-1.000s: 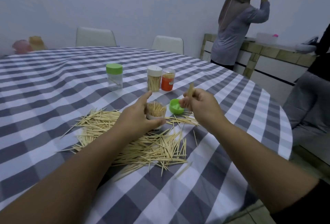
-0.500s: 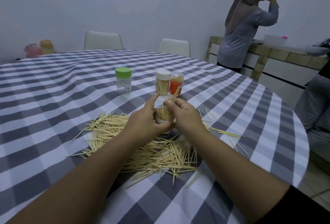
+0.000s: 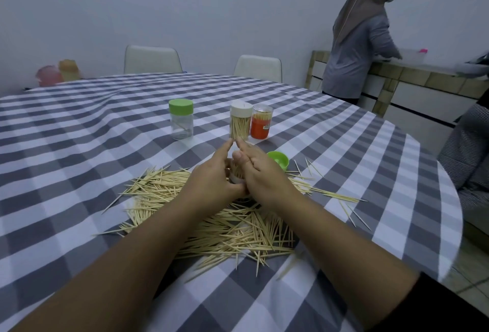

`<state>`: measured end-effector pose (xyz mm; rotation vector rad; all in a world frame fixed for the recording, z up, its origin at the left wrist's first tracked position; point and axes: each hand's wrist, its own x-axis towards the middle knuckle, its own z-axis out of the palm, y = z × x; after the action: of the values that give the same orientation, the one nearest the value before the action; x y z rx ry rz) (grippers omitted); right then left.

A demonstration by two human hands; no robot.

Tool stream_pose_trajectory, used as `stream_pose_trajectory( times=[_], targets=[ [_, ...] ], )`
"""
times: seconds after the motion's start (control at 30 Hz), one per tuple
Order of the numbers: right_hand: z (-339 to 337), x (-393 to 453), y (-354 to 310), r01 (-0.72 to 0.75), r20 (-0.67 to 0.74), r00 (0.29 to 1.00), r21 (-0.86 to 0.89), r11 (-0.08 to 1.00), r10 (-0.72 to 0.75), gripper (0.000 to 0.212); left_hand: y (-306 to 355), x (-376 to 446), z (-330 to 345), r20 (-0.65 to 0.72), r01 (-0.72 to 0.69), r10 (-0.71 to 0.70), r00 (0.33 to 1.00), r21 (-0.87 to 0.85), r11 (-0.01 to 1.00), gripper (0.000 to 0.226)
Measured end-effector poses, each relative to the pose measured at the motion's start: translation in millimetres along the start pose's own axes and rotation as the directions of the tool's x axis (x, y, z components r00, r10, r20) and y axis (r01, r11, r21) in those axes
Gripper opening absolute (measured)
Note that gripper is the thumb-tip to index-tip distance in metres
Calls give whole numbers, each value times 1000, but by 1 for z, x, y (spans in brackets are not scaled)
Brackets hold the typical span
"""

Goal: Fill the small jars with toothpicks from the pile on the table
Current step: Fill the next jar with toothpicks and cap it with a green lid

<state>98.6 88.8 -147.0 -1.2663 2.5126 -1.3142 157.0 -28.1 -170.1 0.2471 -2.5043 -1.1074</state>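
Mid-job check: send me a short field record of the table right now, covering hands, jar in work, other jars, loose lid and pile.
left hand: wrapped around jar in work
right hand: against the same jar, fingers over its mouth
jar in work: upright, holds toothpicks, mostly hidden by hands
green-lid jar: capped, nearly empty
white-lid jar: capped, full
orange-label jar: beside white-lid jar, touching or nearly
loose green lid: on the cloth, right of hands
toothpick pile: large, under the forearms

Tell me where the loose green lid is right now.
The green lid lies open side up on the tablecloth, just right of the right hand, in front of the orange jar and by the toothpick pile.
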Motion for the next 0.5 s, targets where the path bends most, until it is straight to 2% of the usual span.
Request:
stream_pose_trajectory(
  times=[0.03, 0.1, 0.17, 0.23, 0.37, 0.5],
  targets=[
    [-1, 0, -1, 4, 4, 1000, -2, 1000, -4, 48, 0, 1, 0, 2, 1, -1, 1000, -3, 1000, 99],
    [-4, -3, -1, -3, 8, 1000, 109, 994, 2, 48, 0, 1, -1, 7, -8, 8, 1000, -10, 1000, 99],
    [-11, -7, 0, -32, 13, 999, 252, 967, 30, 49, 0, 0, -1, 4, -27, 27, 1000, -1, 1000, 91],
    [-21, -13, 2, -85, 16, 996, 301, 950, 84, 50, 1, -1, -1, -5, -35, 35, 999, 15, 999, 81],
    [-42, -21, 18, -166, -82, 980, 186, 968, 184, 44, 4, -3, 0, -6, -63, 63, 998, 52, 997, 79],
    [-68, -27, 38, -304, -174, 933, 80, 949, 314, 30, 5, -4, -2, 18, -71, 70, 997, 96, 993, 79]
  ],
)
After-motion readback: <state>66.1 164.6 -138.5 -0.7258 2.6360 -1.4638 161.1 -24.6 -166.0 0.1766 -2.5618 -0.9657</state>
